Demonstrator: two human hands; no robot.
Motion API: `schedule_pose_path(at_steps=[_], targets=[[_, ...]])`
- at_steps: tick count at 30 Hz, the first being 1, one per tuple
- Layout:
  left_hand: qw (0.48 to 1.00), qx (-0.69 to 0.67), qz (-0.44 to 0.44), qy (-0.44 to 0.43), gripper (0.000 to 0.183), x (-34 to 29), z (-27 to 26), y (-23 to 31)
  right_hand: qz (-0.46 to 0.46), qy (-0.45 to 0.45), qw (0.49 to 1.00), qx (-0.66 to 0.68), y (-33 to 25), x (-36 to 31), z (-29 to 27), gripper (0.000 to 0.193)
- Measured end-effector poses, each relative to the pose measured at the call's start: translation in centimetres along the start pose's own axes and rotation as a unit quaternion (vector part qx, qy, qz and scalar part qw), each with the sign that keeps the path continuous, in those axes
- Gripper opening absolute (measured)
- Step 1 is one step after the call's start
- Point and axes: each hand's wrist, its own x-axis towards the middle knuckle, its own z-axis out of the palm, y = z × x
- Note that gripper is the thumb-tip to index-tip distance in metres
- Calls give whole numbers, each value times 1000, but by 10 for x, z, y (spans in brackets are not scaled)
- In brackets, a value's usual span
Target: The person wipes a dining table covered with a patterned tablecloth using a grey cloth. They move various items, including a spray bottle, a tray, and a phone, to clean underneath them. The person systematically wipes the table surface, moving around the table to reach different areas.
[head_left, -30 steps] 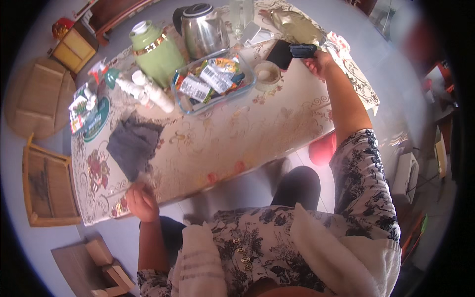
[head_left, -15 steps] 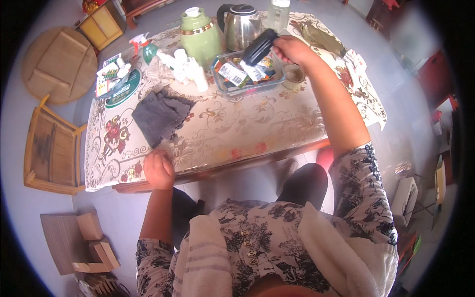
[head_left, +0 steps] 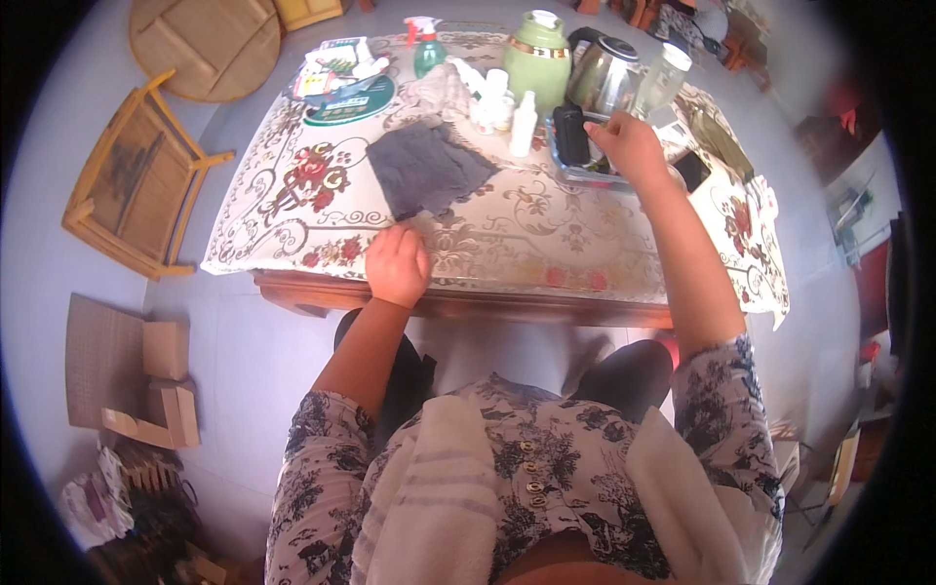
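Above the left end of a clear box (head_left: 597, 179), the right hand (head_left: 629, 148) grips a black case (head_left: 571, 135) by its right side; the shape seems slim enough for 1 hand to carry. The case stands nearly upright; whether it touches the box is hard to tell. On the table's near edge, the left hand (head_left: 398, 265) lies with fingers loosely curled, probably as a rest for that arm; its palm is hidden, so I cannot tell whether it holds anything. Just beyond it, a grey cloth (head_left: 429, 168) lies spread out. Farther off, white bottles (head_left: 524, 125), a green flask (head_left: 538, 70), a steel kettle (head_left: 603, 78) and a jar (head_left: 663, 80) stand upright toward the far side, perhaps to keep tall things away from the arms. Right of the box lies a dark phone (head_left: 693, 172), flat on the flowered tablecloth (head_left: 526, 219).
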Motion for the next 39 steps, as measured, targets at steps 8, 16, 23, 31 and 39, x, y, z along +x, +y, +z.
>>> schedule_pose_path(at_steps=[8, 16, 23, 31, 39], targets=[[999, -33, -8, -14, 9, 3, -4, 2, -308, -80, 944, 90, -133, -33, 156, 63], [991, 10, -82, -108, 34, -26, -58, -23, -168, -177, 965, -94, -219, -20, 229, 77], [944, 215, -210, -133, 47, -81, -101, -89, -306, -212, 928, 14, -251, -95, 234, 53], [965, 65, -252, -38, 54, -67, -136, -164, -212, -115, 971, -10, -91, -131, 153, 50], [922, 10, -173, 347, 80, 129, -261, -96, 65, -27, 988, -138, 162, -181, 25, 47]])
